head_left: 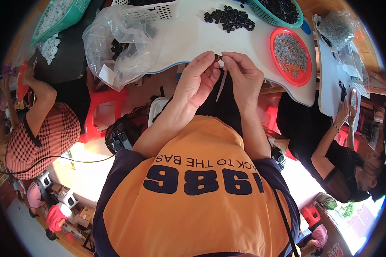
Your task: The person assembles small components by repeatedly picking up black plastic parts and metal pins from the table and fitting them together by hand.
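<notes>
Near the front edge of the white table (182, 40), my left hand (196, 81) and my right hand (245, 75) meet fingertip to fingertip. Between them they pinch a small black part (218, 57), mostly covered by the fingers, so its exact kind is unclear. Beyond my hands lies a loose pile of small black parts (229, 19). To the right, a round red tray (308, 73) holds many small grey metallic-looking pieces (289, 51). On the left sits a clear plastic bag (116, 47) with some black parts inside.
At the back stand a teal basket (299, 21) of black parts and a white perforated basket (169, 10). A green basket (75, 19) holds white parts at far left. Co-workers sit on both sides: one in a checked shirt (47, 139), another in black (330, 162). A red stool (103, 111) stands left.
</notes>
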Action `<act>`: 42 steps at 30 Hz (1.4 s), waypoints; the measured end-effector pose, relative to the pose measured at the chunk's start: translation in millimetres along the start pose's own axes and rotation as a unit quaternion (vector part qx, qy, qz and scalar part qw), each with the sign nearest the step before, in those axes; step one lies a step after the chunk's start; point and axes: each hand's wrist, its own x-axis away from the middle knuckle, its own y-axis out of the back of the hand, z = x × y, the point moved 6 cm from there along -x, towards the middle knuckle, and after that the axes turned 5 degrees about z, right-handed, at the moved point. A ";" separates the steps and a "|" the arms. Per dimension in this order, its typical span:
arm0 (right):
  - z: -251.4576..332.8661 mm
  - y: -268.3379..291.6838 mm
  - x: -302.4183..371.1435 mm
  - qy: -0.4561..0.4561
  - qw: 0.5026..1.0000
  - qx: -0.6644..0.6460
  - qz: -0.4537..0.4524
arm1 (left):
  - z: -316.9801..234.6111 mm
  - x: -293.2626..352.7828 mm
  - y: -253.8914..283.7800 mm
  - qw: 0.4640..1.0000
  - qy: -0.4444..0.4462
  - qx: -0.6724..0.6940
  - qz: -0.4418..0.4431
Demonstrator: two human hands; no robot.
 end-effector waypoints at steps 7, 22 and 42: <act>2.6 -2.0 0.1 -0.003 0.999 0.030 0.010 | -6.6 3.1 0.7 0.994 -0.075 -0.081 -0.011; 3.3 -10.4 6.9 0.126 0.977 0.168 -0.030 | -1.9 1.9 6.0 0.993 -0.080 -0.082 -0.004; -11.5 -1.5 6.2 0.029 0.998 0.057 0.006 | 3.7 -2.7 8.0 0.999 -0.034 -0.034 -0.018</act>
